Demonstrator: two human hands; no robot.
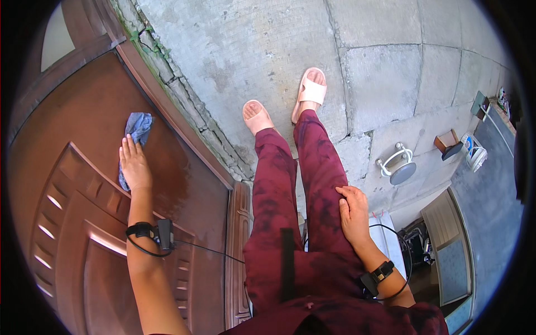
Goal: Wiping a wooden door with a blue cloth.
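Note:
My left hand [135,163] lies flat on a crumpled blue cloth [139,125], pressing it against a brown panelled door [109,100]. Part of the cloth is hidden under the palm and shows again at the hand's outer side. Near the cloth, a darker wet-looking patch marks the door surface. My right hand [354,213] rests on the right leg of my dark red trousers [322,167], around the knee. Nothing is held in it, and its fingers are loosely bent.
Underfoot is grey concrete paving [234,50], with a cracked edge [188,100] along the door frame. Right of me stand a small round stool [402,172], a wooden-handled brush-like object [448,144] and an open cabinet [452,251]. Cables hang from both wrist straps.

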